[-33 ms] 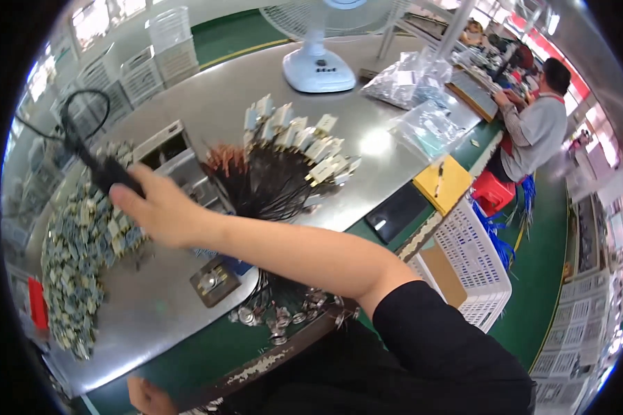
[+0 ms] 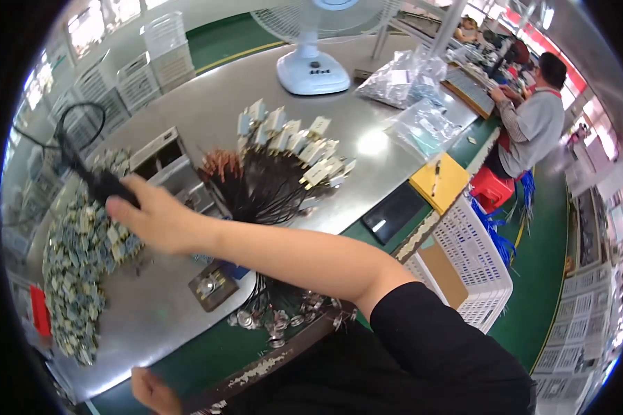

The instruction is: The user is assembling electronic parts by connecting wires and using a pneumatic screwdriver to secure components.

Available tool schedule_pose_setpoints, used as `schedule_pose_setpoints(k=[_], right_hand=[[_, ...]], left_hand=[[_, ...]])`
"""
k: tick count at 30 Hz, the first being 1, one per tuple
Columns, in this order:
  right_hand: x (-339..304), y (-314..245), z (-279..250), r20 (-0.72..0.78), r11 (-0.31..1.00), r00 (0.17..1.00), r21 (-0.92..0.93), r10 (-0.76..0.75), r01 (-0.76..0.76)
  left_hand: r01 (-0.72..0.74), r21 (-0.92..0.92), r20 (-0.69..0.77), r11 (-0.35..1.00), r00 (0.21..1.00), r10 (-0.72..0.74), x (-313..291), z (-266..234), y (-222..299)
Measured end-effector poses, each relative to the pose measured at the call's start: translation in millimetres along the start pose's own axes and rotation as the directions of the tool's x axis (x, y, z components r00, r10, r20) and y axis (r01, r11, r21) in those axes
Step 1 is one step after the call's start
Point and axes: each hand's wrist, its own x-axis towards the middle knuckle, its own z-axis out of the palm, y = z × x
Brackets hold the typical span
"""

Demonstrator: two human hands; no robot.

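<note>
My right arm stretches across the bench to the left, and my right hand (image 2: 160, 216) is closed around the thick handle of a black corded hand tool (image 2: 108, 185). Its cable (image 2: 83, 111) loops up at the far left; my grip hides the tool's other end. Below it lies a heap of small pale connectors (image 2: 73, 277). A small metal fixture block (image 2: 212, 285) sits under my forearm. Low at the bench's front edge, my left hand (image 2: 154, 393) has curled fingers; what they hold, if anything, is hidden.
Beyond my forearm, black wires with pale connectors (image 2: 294, 138) fan out beside a metal box (image 2: 163, 153). A blue fan (image 2: 313, 72) stands behind. At right are a dark phone (image 2: 394, 213), yellow pad (image 2: 441, 183), white basket (image 2: 488, 277) and a seated person (image 2: 533, 124).
The view has shifted slightly, so the bench things appear a little further left. My right hand still grips the tool, and its cable has swayed slightly.
</note>
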Motion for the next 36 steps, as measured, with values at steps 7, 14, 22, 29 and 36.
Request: schedule_pose_setpoints(k=[7, 14, 22, 29, 36], right_hand=[[-81, -84, -97, 0.059, 0.884, 0.968, -0.397, -0.243, 0.246], [-167, -64, -474, -0.655, 0.382, 0.639, -0.755, -0.403, -0.533], [-247, -16, -630, -0.883, -0.097, 0.469, -0.465, -0.02, -0.88], [-296, -52, -737, -0.703, -0.245, 0.595, -0.543, -0.391, -0.803], [-268, -58, -746, -0.907, -0.33, 0.42, -0.389, -0.028, -0.86]], left_hand=[[-0.424, -0.177, 0.207, 0.888, 0.866, 0.455, 84, 87, 197], [-0.167, -0.363, 0.284, 0.916, 0.917, 0.28, 74, 119, 195], [-0.238, -0.232, 0.292, 0.943, 0.908, 0.301, 84, 125, 200], [-0.237, -0.209, 0.213, 0.949, 0.936, 0.281, 80, 145, 218], [-0.369, 0.026, 0.372, 0.929, 0.866, 0.333, 98, 126, 250]])
